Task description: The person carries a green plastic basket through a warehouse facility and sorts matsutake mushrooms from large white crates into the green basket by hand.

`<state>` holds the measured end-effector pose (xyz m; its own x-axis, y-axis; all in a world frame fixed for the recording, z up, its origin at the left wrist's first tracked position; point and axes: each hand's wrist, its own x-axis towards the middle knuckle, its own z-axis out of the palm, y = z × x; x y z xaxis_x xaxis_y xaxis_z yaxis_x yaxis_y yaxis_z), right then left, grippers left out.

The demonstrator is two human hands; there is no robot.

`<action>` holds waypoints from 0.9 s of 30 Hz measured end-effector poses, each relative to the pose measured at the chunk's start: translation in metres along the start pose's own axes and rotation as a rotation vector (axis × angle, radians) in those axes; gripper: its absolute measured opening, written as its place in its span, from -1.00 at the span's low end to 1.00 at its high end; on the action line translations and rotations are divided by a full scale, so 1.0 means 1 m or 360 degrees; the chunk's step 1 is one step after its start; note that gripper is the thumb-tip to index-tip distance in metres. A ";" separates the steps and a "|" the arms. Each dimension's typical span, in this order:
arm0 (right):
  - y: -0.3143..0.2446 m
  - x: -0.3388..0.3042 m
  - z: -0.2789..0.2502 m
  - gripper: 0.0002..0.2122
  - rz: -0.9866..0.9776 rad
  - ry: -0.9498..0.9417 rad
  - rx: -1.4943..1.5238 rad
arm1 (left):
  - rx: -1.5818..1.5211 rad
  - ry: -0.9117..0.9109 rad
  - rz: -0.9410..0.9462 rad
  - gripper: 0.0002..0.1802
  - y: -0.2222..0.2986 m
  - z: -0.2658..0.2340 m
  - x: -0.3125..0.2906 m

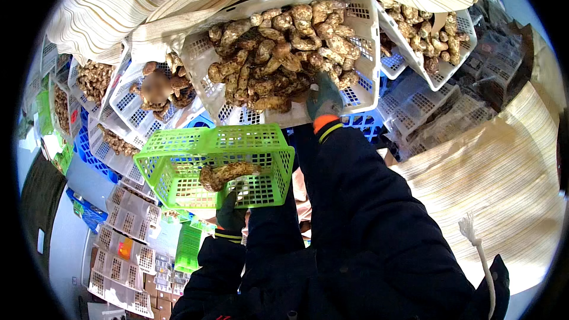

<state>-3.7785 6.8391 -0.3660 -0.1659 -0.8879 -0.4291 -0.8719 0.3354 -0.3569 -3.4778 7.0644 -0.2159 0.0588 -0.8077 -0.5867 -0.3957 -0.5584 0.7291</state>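
Note:
My left hand, in a dark grey-green glove, grips the near rim of a bright green plastic basket. One long, brown-and-white mushroom lies in that basket. Beyond it stands a large white perforated crate heaped with thick-stemmed, soil-flecked mushrooms. My right hand, gloved with an orange cuff band, reaches over the crate's near edge and touches the lower right of the heap. Its fingertips are partly hidden among the mushrooms, so whether they hold one does not show.
More white crates of mushrooms stand at left and far right. Striped cloth drapes over the far edge. Clear plastic-wrapped trays and a beige woven mat lie at right. Stacked green baskets stand lower left.

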 end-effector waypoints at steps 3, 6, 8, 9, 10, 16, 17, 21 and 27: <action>0.023 0.031 0.000 -0.22 0.0543 -0.0384 -0.0615 | -0.0405 0.0019 -0.0386 -0.43 0.005 0.001 0.007; 0.053 0.054 0.008 -0.15 0.0511 -0.0479 -0.0621 | -0.0818 0.0145 -0.0712 -0.47 0.004 0.007 0.016; 0.040 0.049 0.008 -0.28 0.0523 -0.0448 -0.0067 | -0.0598 0.0115 -0.0643 -0.55 -0.013 -0.003 0.001; 0.023 0.043 0.007 -0.30 0.0556 -0.0515 0.0009 | -0.0407 0.0065 -0.0589 -0.60 -0.031 -0.010 -0.012; 0.005 0.032 0.001 -0.32 0.0609 -0.0562 0.0062 | -0.0446 0.0045 -0.0638 -0.60 -0.025 -0.005 -0.008; -0.017 -0.021 0.027 -0.32 0.0384 -0.0357 0.0948 | -0.1430 0.0116 -0.1039 -0.56 0.035 0.002 0.033; -0.026 -0.026 0.024 -0.32 0.0382 -0.0450 0.1089 | -0.1611 0.0200 -0.1125 -0.57 0.038 0.002 0.036; -0.002 -0.022 0.018 -0.63 0.0120 -0.0341 0.0743 | -0.0077 -0.0206 -0.0433 -0.57 0.024 -0.010 0.024; 0.046 0.066 0.043 -0.42 0.0523 -0.0893 -0.0471 | -0.0408 -0.0158 -0.0561 -0.65 0.010 -0.010 0.025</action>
<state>-3.8100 6.8095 -0.4463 -0.2488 -0.4326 -0.8666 -0.9191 0.3877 0.0703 -3.4714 7.0366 -0.2202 0.0561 -0.5447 -0.8367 -0.1267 -0.8352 0.5352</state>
